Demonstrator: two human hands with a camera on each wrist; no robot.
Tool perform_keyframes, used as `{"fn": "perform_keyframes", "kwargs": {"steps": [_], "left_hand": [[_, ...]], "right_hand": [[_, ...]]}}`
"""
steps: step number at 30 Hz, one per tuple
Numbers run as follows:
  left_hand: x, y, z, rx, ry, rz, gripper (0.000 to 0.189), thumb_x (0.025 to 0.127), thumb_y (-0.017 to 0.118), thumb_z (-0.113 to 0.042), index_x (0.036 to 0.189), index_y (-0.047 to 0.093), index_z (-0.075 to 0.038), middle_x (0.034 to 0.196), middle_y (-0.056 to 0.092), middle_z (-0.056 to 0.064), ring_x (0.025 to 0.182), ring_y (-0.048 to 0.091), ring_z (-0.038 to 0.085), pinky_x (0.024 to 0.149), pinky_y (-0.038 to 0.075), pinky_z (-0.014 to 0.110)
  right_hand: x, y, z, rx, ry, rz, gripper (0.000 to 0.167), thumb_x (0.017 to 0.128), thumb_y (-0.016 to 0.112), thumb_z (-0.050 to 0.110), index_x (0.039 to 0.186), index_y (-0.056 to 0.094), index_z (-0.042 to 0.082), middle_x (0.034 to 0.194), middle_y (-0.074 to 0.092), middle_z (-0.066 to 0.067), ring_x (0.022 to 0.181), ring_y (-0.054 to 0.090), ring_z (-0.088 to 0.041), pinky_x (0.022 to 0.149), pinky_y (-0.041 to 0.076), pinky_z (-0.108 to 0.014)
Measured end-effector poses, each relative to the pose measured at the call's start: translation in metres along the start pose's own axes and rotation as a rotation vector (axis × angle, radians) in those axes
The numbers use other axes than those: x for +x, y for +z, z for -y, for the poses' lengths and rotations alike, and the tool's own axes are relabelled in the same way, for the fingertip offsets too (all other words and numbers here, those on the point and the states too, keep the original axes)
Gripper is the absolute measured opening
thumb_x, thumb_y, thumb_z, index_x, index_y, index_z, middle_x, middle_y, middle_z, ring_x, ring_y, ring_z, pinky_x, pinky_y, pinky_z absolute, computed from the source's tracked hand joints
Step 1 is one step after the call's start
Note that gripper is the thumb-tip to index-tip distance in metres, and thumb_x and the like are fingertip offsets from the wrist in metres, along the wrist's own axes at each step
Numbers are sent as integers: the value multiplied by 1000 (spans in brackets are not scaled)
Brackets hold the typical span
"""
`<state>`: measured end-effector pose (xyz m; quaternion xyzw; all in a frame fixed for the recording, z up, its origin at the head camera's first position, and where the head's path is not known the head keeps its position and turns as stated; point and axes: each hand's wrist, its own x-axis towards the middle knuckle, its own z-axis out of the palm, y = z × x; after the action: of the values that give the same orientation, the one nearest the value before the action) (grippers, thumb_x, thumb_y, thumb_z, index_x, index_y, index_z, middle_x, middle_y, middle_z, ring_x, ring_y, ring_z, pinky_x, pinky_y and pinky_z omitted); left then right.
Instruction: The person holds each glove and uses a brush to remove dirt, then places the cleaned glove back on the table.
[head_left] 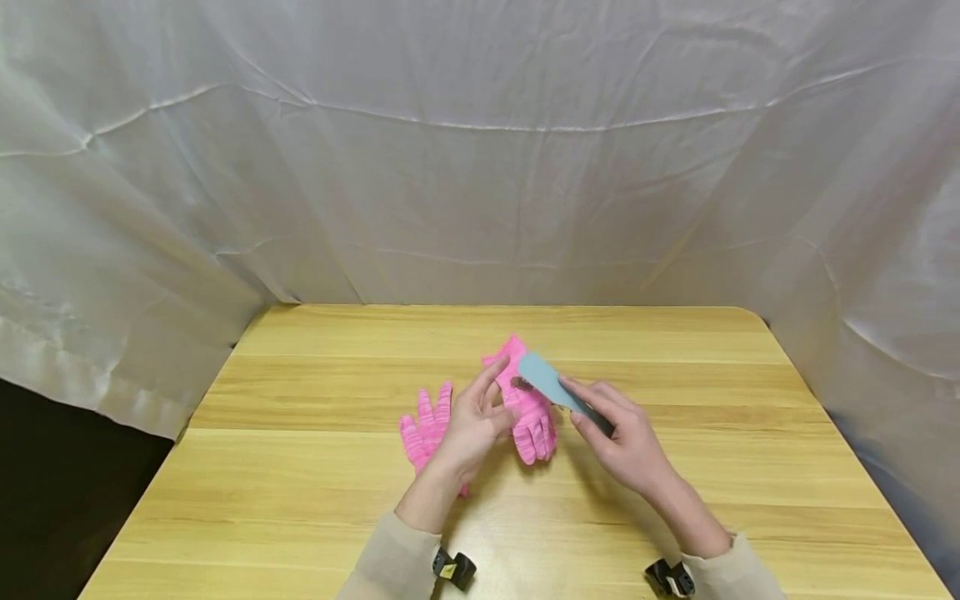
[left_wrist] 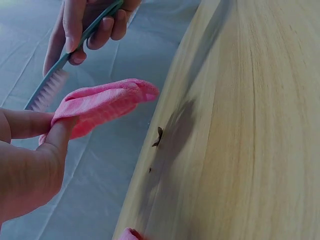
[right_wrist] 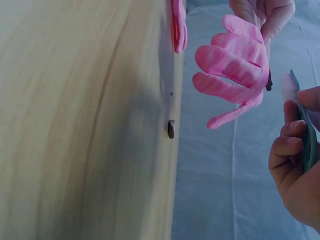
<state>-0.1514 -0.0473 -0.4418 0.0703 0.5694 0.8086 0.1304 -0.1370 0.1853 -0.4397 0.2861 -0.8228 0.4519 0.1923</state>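
Held up over the table, a pink knit glove is pinched between the thumb and fingers of my left hand, its fingers drooping toward me. A dark brown clump shows on its upper side. My right hand grips a blue-green brush by the handle, with the head over the glove's cuff end. White bristles face the glove in the left wrist view. The matching pink glove lies on the table, partly hidden by my left hand and forearm.
Small dark bits lie on the wooden table below the raised glove. Pale grey curtains hang behind the table and along both sides. Black camera units are strapped at both wrists.
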Motion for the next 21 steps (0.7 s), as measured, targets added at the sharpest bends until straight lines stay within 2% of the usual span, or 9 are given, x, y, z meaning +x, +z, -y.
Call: {"fn": "perform_keyframes", "kwargs": {"steps": [8, 15, 21], "left_hand": [[-1, 0, 0, 3, -4, 15, 88, 90, 52, 20, 165, 29, -19, 171, 19, 19, 87, 65, 10, 54, 44, 12], [-2, 0, 0, 17, 6, 36, 88, 89, 50, 21, 165, 27, -18, 170, 24, 18, 97, 66, 14, 56, 44, 12], [-1, -1, 2, 41, 5, 43, 87, 89, 50, 20, 165, 27, -17, 169, 27, 17, 119, 64, 25, 65, 50, 13]], "right_hand": [[0, 3, 3, 3, -23, 30, 51, 91, 71, -5, 140, 65, 6, 109, 72, -5, 71, 51, -6, 56, 50, -21], [-1, 4, 3, 0, 0, 61, 53, 90, 71, -5, 141, 65, 8, 110, 71, -3, 68, 50, -4, 55, 49, -22], [-2, 5, 1, -39, 6, 92, 54, 90, 73, -4, 142, 64, 8, 104, 69, 2, 66, 47, -2, 53, 48, -21]]}}
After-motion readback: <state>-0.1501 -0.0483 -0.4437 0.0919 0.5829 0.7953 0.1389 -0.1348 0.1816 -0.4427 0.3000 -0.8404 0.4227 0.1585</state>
